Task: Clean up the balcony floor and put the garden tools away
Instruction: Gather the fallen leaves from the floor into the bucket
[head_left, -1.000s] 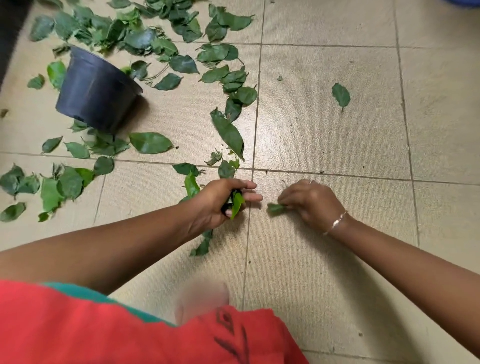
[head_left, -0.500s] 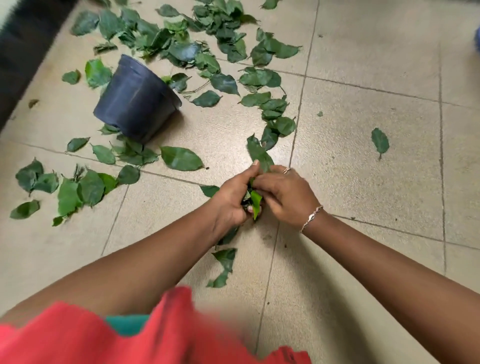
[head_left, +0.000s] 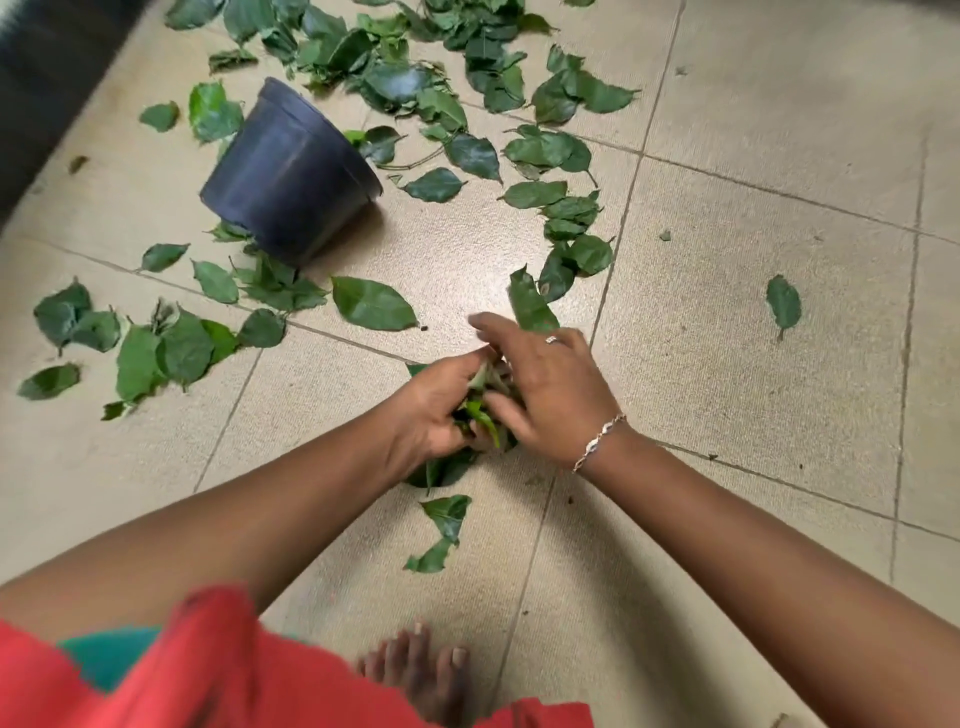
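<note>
"Grips first: what do the hands have?"

"Left hand is curled round a bunch of leaves, low over the tiled floor. Right hand lies across the top of that bunch with its fingers loosely stretched and the thumb against the leaves. Its grip closes on nothing that I can make out."

"And the biggest thing on the floor?"

"Black plastic pot, tipped over at the upper left, well apart from both hands. Whether anything is inside it I cannot tell."

"The rest of the greenery?"

"Scattered leaves lie all round the pot, thickest beyond it at the top of the view, with another patch out at the left. One broad leaf lies between the pot and the hands, two curled leaves lie just on the near side of the hands, and a lone leaf sits far off to the right."

"Anything smaller?"

"Bare foot at the bottom edge beside a red garment — then a pale chain bracelet on the right wrist and a ring on a finger of that hand."
</note>
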